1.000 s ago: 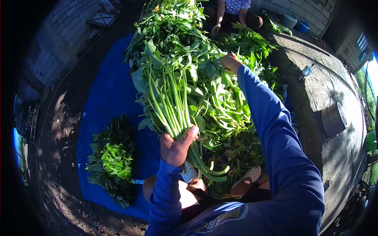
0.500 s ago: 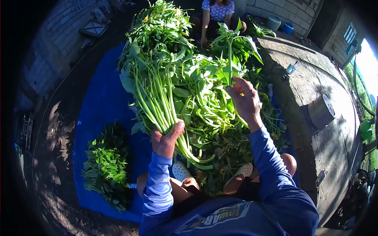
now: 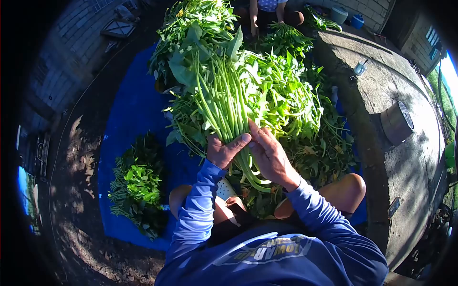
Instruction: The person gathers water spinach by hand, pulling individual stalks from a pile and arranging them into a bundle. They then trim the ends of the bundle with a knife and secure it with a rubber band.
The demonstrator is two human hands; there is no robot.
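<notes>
My left hand (image 3: 225, 151) is wrapped round a thick bunch of leafy green stems (image 3: 223, 102), which looks like water spinach. The leaves fan out at the top and the cut ends curve down below my fist. Against the right side of the bunch, my right hand (image 3: 271, 155) presses with its fingers closed at the stems; a single stem may be between them. Behind both hands lies a large heap of loose greens (image 3: 286, 95). The lower stem ends hang above my legs.
A blue tarp (image 3: 121, 114) lies under the greens. At left rests a smaller pile of bundled greens (image 3: 140, 186). To the right is a concrete slab (image 3: 381, 86) with a metal can (image 3: 398, 123) and a small dipper (image 3: 360, 68). Another person (image 3: 269, 9) sits beyond the heap.
My right hand has come down and left with its single stem to meet the bunch. My left hand has shifted slightly right and up with the bunch. The view has tilted downward.
</notes>
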